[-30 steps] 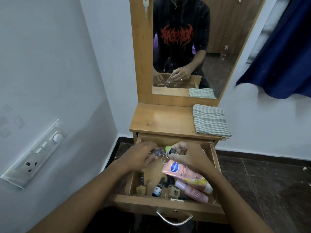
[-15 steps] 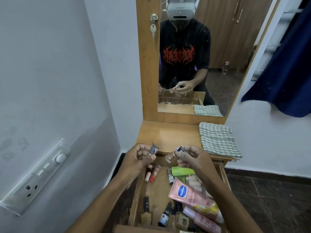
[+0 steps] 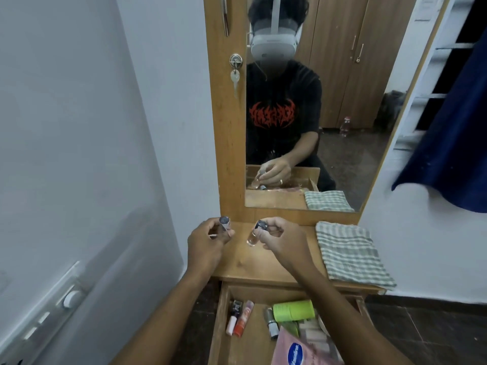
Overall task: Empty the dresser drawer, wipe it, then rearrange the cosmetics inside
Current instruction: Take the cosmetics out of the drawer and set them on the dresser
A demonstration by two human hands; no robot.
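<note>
Above the wooden dresser top (image 3: 263,262), the right hand (image 3: 286,239) pinches a small clear glass bottle with a dark cap (image 3: 255,233); the left hand (image 3: 207,245) grips a dark-capped vial (image 3: 224,223). Both look light, smooth and breakable (best held round the body). Other cosmetics lie in the open wooden drawer (image 3: 220,325).

Home bedroom: dresser (image 3: 253,262), wardrobe (image 3: 342,61), curtain (image 3: 448,140).

counter (image 3: 266,262): light brown wood
cloth (image 3: 350,255): grey-green and white check
can (image 3: 293,310): bright green
tube (image 3: 292,350): pink, blue oval logo
curtain (image 3: 453,138): dark blue
wall (image 3: 79,127): white
</note>
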